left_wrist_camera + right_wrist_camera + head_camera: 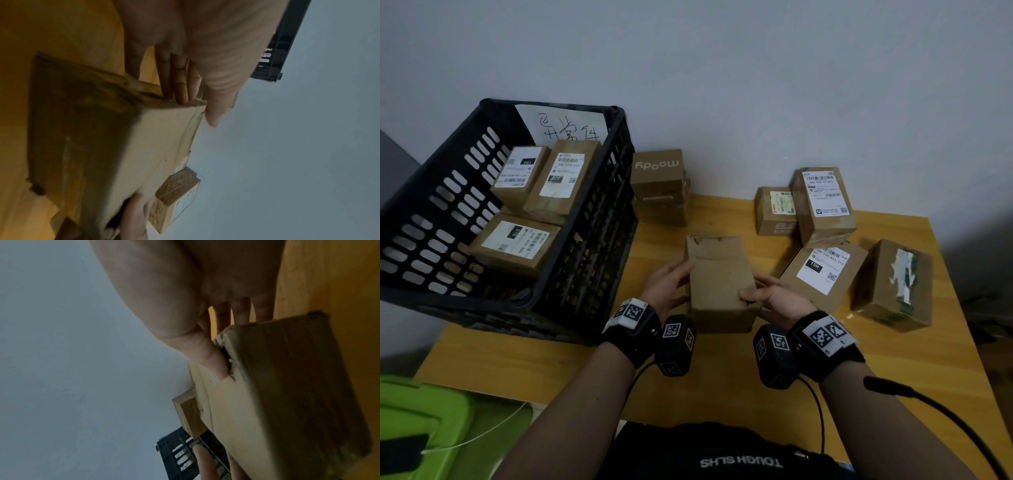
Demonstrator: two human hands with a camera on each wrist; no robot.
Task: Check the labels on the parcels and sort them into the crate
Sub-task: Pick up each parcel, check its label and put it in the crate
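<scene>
Head view: at the centre of the frame I hold a plain brown parcel (717, 281) between both hands, just above the yellow wooden table (517, 359). Its long axis runs from the bottom of the frame toward the top, and the bare face that shows no label is turned up to me. My left hand (667, 284) grips its left side and my right hand (774, 294) grips its lower right corner, thumb on top.

The black slatted crate (441, 219) fills the left of the frame, tilted, with three labelled parcels inside and a handwritten paper sign (565, 126) on its far wall. More parcels lie at the right and upper centre of the table, one printed "moody" (658, 173). A grey wall (756, 68) rises behind, and a green bin (424, 428) sits at lower left.

The left wrist view shows my fingers (180, 84) lying straight along the parcel's end. The right wrist view shows my thumb (211, 360) at a torn corner, which the head view barely shows.
</scene>
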